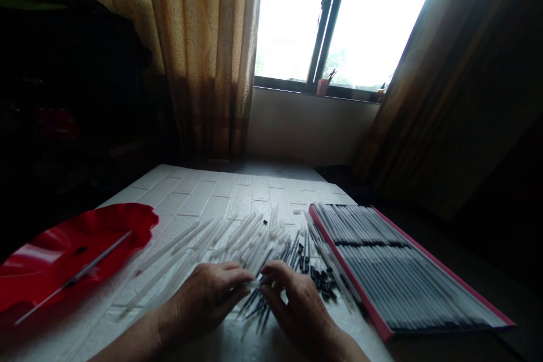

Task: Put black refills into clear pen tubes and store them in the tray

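Two hands meet low over the bench [237, 192], left hand [207, 297] and right hand [297, 305] with fingers pinching one clear pen tube [257, 283] above the loose pile of tubes [237, 243], best held level and steady.

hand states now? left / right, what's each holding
Left hand: fingers closed on one end of a clear pen tube.
Right hand: fingertips pinched on the other end of the same tube, over the loose pen parts.
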